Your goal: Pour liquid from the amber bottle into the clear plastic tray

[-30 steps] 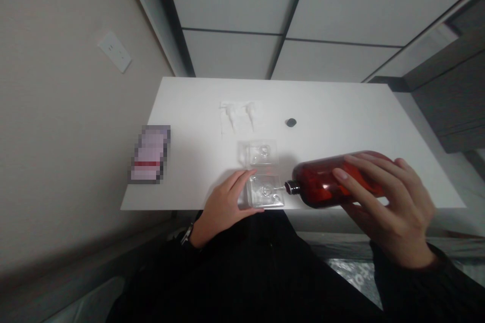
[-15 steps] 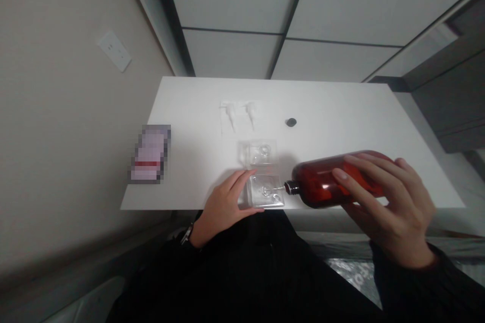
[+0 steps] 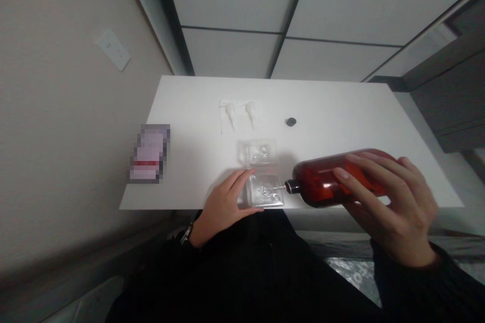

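My right hand [image 3: 394, 207] grips a large amber bottle [image 3: 322, 184], tipped on its side with its open neck pointing left. A thin stream of clear liquid runs from the neck into a small clear square bottle [image 3: 265, 194] standing near the white table's front edge [image 3: 159, 204]. My left hand [image 3: 225, 207] holds that square bottle from the left. A second clear square bottle [image 3: 259, 152] stands just behind it, untouched.
Two white pump heads [image 3: 238, 113] lie on a plastic sheet farther back. A small dark cap [image 3: 291, 121] sits to their right. A blurred packet [image 3: 149, 154] lies at the table's left edge, by the wall with a socket [image 3: 112, 49].
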`<state>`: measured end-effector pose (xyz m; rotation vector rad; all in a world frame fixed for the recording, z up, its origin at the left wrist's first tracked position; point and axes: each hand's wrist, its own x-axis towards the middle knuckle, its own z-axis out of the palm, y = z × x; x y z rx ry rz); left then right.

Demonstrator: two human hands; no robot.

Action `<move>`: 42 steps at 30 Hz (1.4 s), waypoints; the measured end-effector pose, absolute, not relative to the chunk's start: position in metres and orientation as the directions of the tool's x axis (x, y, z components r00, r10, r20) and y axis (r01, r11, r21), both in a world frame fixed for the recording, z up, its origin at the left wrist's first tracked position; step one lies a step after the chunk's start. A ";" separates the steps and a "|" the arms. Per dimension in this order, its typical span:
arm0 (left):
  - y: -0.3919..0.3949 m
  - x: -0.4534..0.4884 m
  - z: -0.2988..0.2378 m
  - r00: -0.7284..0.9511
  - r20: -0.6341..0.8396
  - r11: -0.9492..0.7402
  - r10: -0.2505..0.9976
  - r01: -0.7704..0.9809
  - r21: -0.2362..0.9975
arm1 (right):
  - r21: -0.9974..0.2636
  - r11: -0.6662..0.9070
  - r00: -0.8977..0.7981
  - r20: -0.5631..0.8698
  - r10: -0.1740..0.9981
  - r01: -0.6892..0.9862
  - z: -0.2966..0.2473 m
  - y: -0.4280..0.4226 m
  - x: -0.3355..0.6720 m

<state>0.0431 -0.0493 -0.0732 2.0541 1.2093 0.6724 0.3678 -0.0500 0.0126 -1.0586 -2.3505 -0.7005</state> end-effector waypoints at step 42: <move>-0.050 0.043 -0.076 0.437 0.099 -0.354 0.894 0.551 0.756 | 0.224 0.485 -0.504 0.635 0.586 0.845 0.019 -0.049 0.363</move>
